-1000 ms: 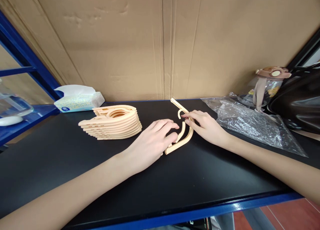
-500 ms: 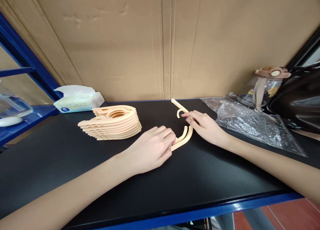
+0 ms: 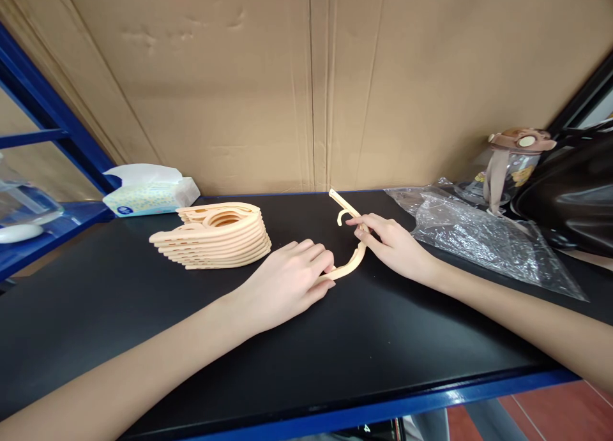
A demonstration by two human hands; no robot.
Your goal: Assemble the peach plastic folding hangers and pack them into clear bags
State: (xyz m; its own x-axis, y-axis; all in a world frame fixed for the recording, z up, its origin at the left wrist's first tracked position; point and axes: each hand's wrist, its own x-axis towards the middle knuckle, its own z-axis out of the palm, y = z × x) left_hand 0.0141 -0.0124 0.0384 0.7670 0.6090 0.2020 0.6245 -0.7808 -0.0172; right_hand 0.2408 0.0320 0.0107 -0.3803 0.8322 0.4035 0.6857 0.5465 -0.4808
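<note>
A cream plastic folding hanger is held between both hands over the black table. My left hand has its fingers closed round the near arm, hiding that arm's end. My right hand pinches the middle, where the arms meet; the far arm points up and away to the left, and the curved hook shows beside my right fingertips. Left of my left hand lies a neat stack of matching folded hangers, several deep.
A tissue pack lies at the back left. Clear plastic wrap covers part of the right side, with a drinking bottle and a dark glossy bag behind it. A cardboard wall closes off the back.
My left hand has shifted slightly left with the near arm. The separate curved piece beside that arm now lies against it. My right hand stays almost in place.
</note>
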